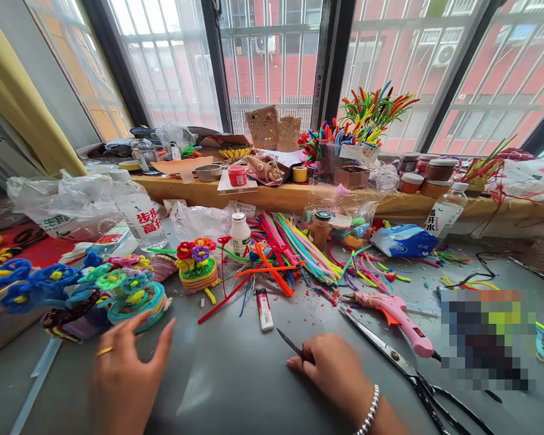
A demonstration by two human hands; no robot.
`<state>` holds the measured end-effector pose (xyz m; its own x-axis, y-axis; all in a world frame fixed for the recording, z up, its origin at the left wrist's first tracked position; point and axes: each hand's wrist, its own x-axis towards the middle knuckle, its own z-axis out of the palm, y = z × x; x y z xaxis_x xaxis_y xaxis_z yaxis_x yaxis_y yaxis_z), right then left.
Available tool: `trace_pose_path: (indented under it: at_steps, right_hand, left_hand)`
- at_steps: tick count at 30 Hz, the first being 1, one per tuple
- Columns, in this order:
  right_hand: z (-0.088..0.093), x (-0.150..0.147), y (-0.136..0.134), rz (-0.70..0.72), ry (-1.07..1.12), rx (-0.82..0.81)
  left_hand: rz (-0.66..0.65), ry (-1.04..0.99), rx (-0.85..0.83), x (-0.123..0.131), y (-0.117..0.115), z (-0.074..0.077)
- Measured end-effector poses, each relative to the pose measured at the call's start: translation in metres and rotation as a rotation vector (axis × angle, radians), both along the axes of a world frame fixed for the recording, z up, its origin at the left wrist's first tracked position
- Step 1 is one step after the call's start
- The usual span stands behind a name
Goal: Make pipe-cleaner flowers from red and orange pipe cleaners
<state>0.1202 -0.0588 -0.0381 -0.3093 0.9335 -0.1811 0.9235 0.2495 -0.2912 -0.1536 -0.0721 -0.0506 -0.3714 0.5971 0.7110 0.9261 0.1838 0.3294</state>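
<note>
My left hand [129,362] is open, thumb and fingers apart, with a gold ring on one finger. Its fingertips are nearest to a turquoise pipe-cleaner pot of flowers [136,302]; whether they touch it I cannot tell. Beside that stands a darker pot with blue pipe-cleaner flowers [57,281]. My right hand [335,368] is closed around small dark scissors [289,342], their pointed tip up and to the left; most of the handle is hidden in the fingers. Just beyond the tip lies a white lighter [263,311].
Large scissors [394,356] and a pink glue gun [401,317] lie to the right. Loose pipe cleaners [294,241], a small flower pot [197,269], a white bottle [240,232] and a brown jar [320,229] stand behind. Water bottles [138,211] and a crowded ledge [272,193] are farther back.
</note>
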Motion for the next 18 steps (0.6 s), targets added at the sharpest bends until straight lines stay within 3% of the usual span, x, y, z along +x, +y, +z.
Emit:
trace_pose_path:
  at_steps: [2,7,11,18]
  right_hand:
    - [0.0,0.0,-0.001,-0.004,0.0,0.004]
    - [-0.001,0.0,0.0,0.003,-0.004,0.011]
    - [-0.001,0.0,0.001,0.011,-0.013,0.008]
    - [-0.001,0.001,0.001,0.005,-0.015,0.002]
  left_hand:
    - [-0.067,0.028,-0.085,0.013,0.011,0.005]
    - [0.019,0.074,-0.241,0.028,0.056,0.021]
    - [0.076,0.068,-0.319,0.024,0.083,0.023]
    - [0.125,-0.038,-0.318,0.015,0.095,0.021]
